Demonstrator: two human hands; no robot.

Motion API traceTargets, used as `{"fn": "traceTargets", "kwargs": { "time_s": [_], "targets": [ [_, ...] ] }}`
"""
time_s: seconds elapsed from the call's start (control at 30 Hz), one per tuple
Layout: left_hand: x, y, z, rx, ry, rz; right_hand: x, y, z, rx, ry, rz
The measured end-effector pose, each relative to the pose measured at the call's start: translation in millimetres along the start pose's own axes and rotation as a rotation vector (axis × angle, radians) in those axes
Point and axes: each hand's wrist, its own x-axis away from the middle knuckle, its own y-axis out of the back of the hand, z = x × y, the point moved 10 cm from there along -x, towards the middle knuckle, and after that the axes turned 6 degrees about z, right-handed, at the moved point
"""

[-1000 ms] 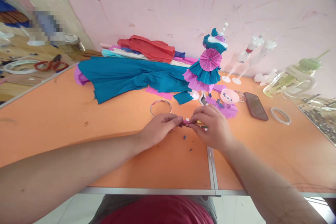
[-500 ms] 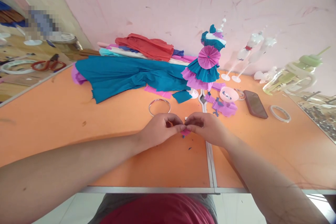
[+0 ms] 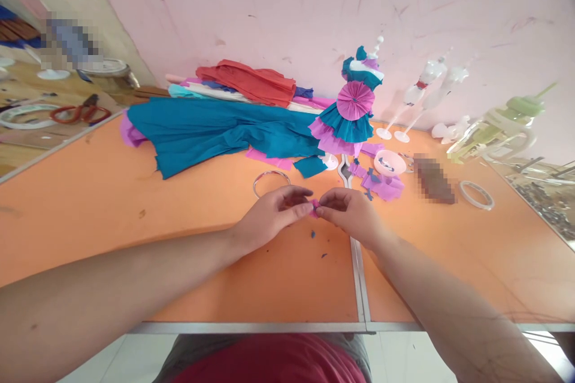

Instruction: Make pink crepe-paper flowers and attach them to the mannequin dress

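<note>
Between my two hands is a small pink paper piece [image 3: 315,208] with a dark bit at its middle. My left hand [image 3: 281,212] is closed lightly round its left side, thumb against it and the index finger slightly raised. My right hand [image 3: 348,212] pinches its right side between thumb and fingers. Behind my left hand lies a ring of clear tape [image 3: 256,182]. Further back stands a figure in a teal and pink pleated paper dress [image 3: 354,122], a pink rosette [image 3: 356,100] on its front.
Teal crepe paper [image 3: 215,131] spreads across the back left, with a folded red stack [image 3: 251,82] behind. A pink bowl [image 3: 390,163], purple scraps [image 3: 389,187], a blurred dark object [image 3: 433,179], a tape roll [image 3: 476,195] and a green bottle [image 3: 516,119] are right. Scissors [image 3: 81,112] lie far left.
My fingertips have moved slightly apart, and more of the pink piece shows, a little further up. A small blue scrap now lies separate on the table below it.
</note>
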Motion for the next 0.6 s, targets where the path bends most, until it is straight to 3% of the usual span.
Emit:
{"fn": "traceTargets", "kwargs": {
  "time_s": [0.13,0.3,0.6],
  "targets": [
    [-0.3,-0.3,2.7,-0.045,0.024,-0.004,-0.4,5.7,-0.1,-0.015,0.002,-0.071],
    [-1.1,8.0,4.1,-0.061,0.030,-0.075,0.3,2.0,-1.7,0.054,-0.014,-0.048],
    [-0.1,-2.5,-0.9,-0.123,0.011,0.003,1.6,8.6,16.5,0.293,0.131,-0.135]
  ]
}}
